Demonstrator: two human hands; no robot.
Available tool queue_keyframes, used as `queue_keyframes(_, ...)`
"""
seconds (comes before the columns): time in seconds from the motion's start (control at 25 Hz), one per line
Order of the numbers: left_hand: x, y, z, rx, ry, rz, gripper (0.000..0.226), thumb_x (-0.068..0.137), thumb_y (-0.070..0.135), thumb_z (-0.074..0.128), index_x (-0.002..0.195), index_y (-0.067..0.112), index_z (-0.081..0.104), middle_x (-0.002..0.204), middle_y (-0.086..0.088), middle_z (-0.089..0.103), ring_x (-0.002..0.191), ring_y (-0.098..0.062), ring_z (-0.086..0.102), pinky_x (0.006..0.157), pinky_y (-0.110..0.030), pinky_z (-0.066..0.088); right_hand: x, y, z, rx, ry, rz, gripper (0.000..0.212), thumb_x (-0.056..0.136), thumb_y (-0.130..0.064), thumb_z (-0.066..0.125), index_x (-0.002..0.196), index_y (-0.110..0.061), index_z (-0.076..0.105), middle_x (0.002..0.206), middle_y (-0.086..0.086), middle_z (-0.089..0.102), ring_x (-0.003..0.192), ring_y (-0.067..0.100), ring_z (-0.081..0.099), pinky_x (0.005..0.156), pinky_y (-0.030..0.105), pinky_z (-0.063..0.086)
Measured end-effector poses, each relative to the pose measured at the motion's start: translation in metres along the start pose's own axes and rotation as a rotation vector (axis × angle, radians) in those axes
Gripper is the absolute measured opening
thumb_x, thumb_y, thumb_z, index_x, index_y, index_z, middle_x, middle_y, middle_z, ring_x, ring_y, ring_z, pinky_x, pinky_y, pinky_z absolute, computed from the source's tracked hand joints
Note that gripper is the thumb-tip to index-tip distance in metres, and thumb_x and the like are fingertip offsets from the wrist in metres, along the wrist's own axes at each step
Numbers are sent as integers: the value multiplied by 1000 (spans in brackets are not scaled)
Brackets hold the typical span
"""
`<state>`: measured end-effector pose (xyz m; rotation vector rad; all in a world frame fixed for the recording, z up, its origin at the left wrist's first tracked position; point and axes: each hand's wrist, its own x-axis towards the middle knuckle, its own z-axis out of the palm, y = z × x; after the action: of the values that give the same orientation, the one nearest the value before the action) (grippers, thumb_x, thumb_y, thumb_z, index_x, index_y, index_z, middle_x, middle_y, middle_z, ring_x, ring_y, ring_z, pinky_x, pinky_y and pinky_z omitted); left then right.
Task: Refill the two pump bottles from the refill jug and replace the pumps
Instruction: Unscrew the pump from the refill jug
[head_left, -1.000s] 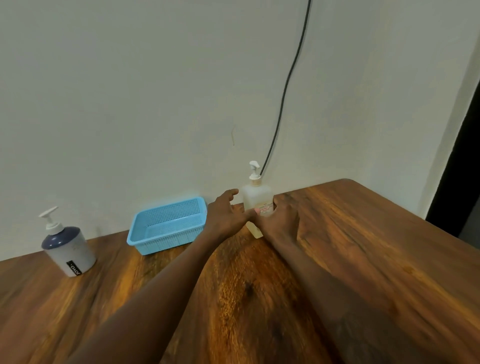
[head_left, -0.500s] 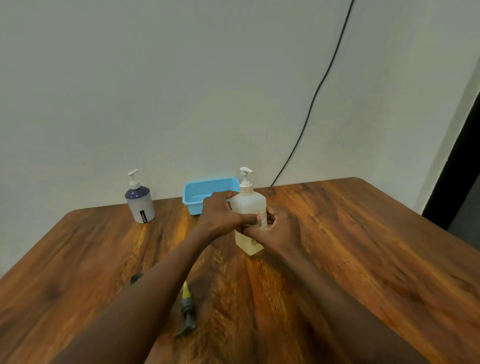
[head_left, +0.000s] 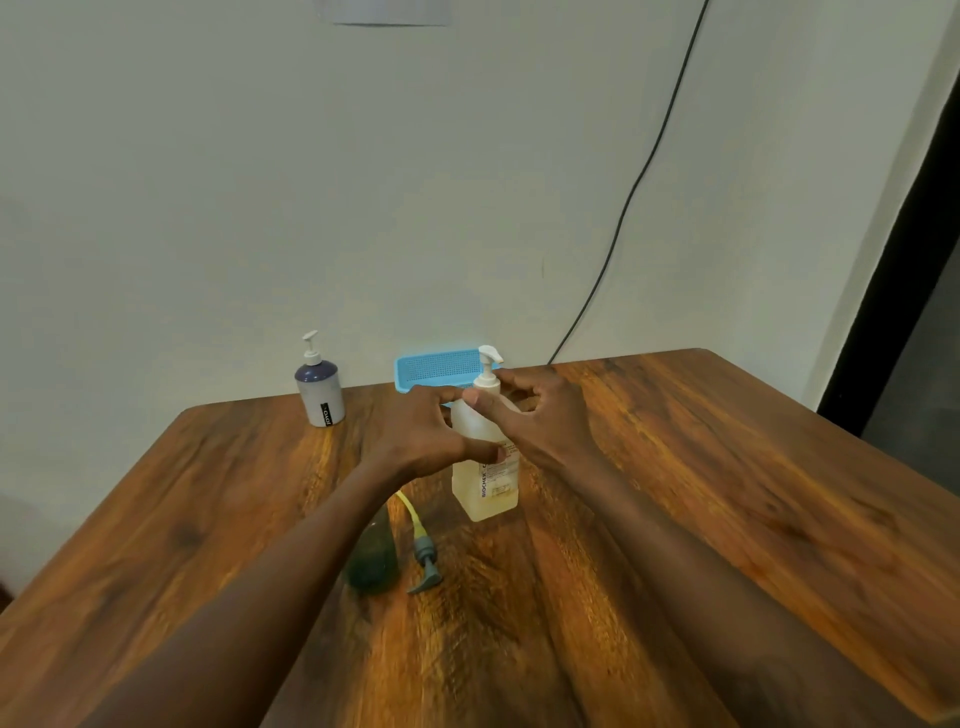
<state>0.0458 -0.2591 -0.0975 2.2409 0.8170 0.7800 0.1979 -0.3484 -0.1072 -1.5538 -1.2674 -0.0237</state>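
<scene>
A clear bottle of pale yellow liquid (head_left: 485, 488) with a white pump (head_left: 488, 364) stands upright at mid-table. My left hand (head_left: 423, 439) wraps its body from the left, thumb across the label. My right hand (head_left: 535, 415) is at the neck, thumb and fingers around the pump's collar. A white bottle with a dark blue top and a white pump (head_left: 318, 392) stands at the back left. A dark green bottle (head_left: 375, 558) with no pump stands partly behind my left forearm. Beside it lies a loose grey pump with a yellow tube (head_left: 422, 548).
A light blue mesh basket (head_left: 436, 368) sits against the wall behind the clear bottle. A black cable (head_left: 631, 192) runs down the wall to the wooden table (head_left: 701, 467). A dark doorway is at the far right.
The clear bottle has come nearer with both hands on it. My right hand has risen from its body to the pump collar. The view tilted down, revealing the green bottle and the loose pump.
</scene>
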Motion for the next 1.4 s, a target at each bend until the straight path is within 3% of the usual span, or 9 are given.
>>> queue_keyframes(0.28,-10,4,-1,-13,-84,45,60,59,27,96,111,29,66,111,11,73,82,1,69,67,-17,59,-3,-15,-7,-42,30,-74,32,79,-43,85,89,-14,80,68,-13,66,58,1,57,50,23,45)
queue_keyframes(0.4,-8,-3,-1,-47,-107,25,55,60,26,96,109,27,71,110,12,74,86,-4,73,74,-23,62,2,-12,-7,-42,-73,-79,31,83,-36,83,102,-12,79,77,-10,66,64,0,57,57,14,43)
queue_keyframes(0.6,-6,-8,-4,-55,-131,16,55,62,28,95,110,30,69,109,15,74,93,-8,74,80,-28,63,13,-10,-21,53,-322,-24,44,88,-38,78,125,-14,72,116,-2,74,95,9,70,82,33,62)
queue_keyframes(0.84,-8,-12,6,-42,-45,-22,60,58,31,96,112,32,69,109,13,75,91,-7,73,77,-32,64,16,-7,-12,-109,-199,1,55,67,-60,87,91,-16,66,80,-9,66,63,3,56,52,10,46)
queue_keyframes(1.0,-7,-16,9,-60,-36,-70,68,57,33,96,119,27,69,112,13,74,95,-8,73,80,-31,63,18,4,-12,201,-346,71,38,83,-31,84,115,-16,71,107,-4,74,95,14,71,84,27,61)
queue_keyframes(1.12,-6,-14,11,-29,-34,-76,71,56,39,96,120,31,66,114,12,74,96,-10,73,81,-33,63,17,7,-20,396,-458,105,50,89,-16,78,136,-19,62,125,-5,70,114,11,68,98,35,58)
queue_keyframes(1.2,-5,-13,12,-11,-23,-66,73,53,43,95,118,35,62,114,10,74,94,-10,74,80,-35,64,18,4,-20,295,-407,89,56,83,-32,84,133,-20,63,119,-7,72,107,7,70,92,30,60)
queue_keyframes(1.28,-6,-9,13,-11,-28,-57,73,54,40,95,116,38,58,113,9,75,93,-10,74,78,-35,64,17,0,-20,129,-260,88,59,66,-53,91,111,-20,69,100,-7,73,87,4,69,74,19,60)
queue_keyframes(1.4,-10,-3,15,6,-58,-56,67,58,33,96,116,32,63,113,6,75,94,-10,73,78,-35,64,16,2,-21,24,-161,81,49,61,-52,94,89,-19,70,80,-5,70,64,1,58,57,13,51)
